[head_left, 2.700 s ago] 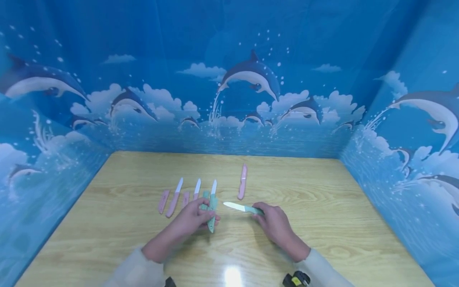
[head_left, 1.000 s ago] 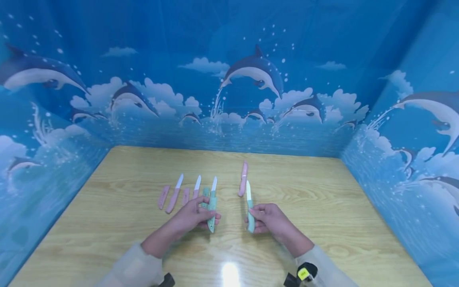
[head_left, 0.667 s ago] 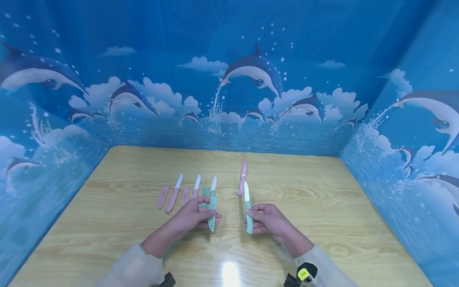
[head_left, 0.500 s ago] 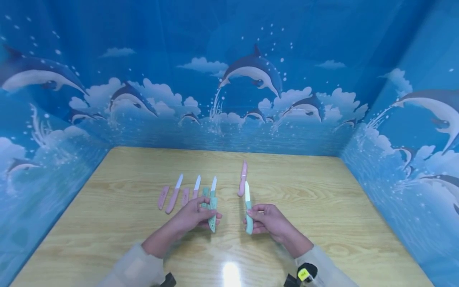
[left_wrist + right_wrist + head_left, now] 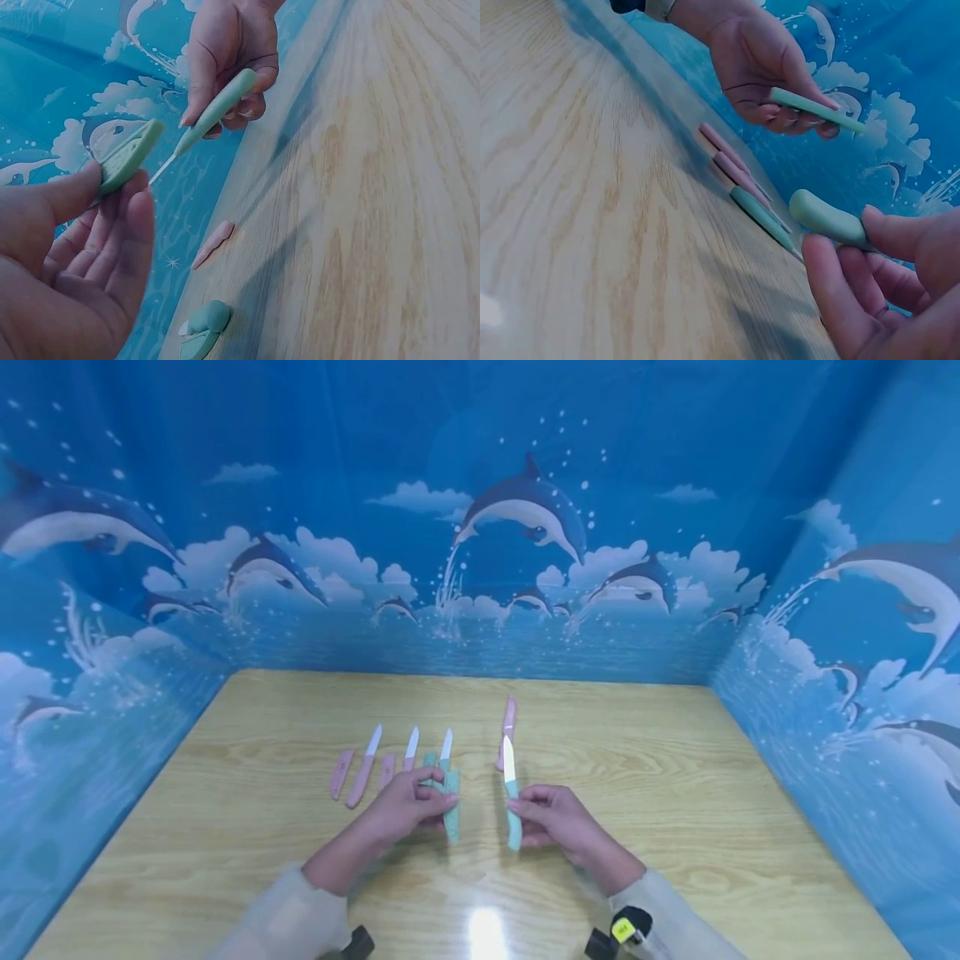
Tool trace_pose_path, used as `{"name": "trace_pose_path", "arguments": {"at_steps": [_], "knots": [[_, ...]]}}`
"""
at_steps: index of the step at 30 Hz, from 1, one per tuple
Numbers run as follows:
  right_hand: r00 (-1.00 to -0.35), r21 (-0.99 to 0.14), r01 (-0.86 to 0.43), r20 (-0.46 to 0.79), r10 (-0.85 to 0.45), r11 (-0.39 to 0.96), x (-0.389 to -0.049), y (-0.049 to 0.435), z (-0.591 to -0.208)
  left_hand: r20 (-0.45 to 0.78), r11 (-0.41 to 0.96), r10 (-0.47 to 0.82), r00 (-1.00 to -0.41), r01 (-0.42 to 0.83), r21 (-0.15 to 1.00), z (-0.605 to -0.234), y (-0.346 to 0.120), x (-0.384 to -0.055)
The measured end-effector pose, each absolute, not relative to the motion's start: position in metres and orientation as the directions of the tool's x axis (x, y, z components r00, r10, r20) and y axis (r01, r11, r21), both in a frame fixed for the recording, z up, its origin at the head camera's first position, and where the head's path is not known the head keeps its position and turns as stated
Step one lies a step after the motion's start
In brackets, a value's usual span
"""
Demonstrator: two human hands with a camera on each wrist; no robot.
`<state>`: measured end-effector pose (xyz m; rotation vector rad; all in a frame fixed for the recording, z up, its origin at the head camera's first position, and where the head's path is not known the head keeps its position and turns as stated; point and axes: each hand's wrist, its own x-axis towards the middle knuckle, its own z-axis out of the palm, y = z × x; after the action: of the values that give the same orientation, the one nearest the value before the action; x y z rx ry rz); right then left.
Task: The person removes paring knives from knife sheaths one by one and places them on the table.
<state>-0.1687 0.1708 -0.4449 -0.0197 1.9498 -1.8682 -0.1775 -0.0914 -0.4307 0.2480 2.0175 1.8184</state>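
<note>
My left hand (image 5: pixel 408 810) pinches a light green knife sheath (image 5: pixel 452 810) between thumb and fingers, held above the table. In my right hand (image 5: pixel 558 818) is a small paring knife (image 5: pixel 513 814) with a light green handle, its pale blade pointing away from me. The left wrist view shows the sheath (image 5: pixel 131 157) close to the knife (image 5: pixel 217 112), apart from it in the head view. In the right wrist view the knife's handle (image 5: pixel 829 217) is gripped near the blade, which is mostly hidden by the fingers.
Left of centre lie two pink-handled knives (image 5: pixel 362 779) beside pink sheaths (image 5: pixel 341 774). A green knife (image 5: pixel 446 747) and green sheath (image 5: pixel 430 760) lie partly behind my left hand. A sheathed pink knife (image 5: pixel 509 718) lies farther back on the wooden table (image 5: pixel 637 760). Dolphin-printed curtains (image 5: pixel 480 527) enclose it.
My right hand has turned the green knife from pointing left to pointing away, then shifted slightly left. My left hand has turned the sheath slightly and still holds it.
</note>
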Motion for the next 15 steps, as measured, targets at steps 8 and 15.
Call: {"name": "trace_pose_path", "arguments": {"at_steps": [8,15], "knots": [[-0.966,-0.936,0.150,-0.208,-0.156,0.318,-0.179,0.165,-0.449,-0.120,0.086,0.200,-0.972,-0.104,0.991,-0.430,-0.086,-0.188],[-0.990,-0.897,0.032,-0.089,-0.108,0.442,-0.187,0.158,-0.453,-0.129,0.182,0.105,-0.986,-0.108,0.977,-0.428,-0.082,-0.203]]}}
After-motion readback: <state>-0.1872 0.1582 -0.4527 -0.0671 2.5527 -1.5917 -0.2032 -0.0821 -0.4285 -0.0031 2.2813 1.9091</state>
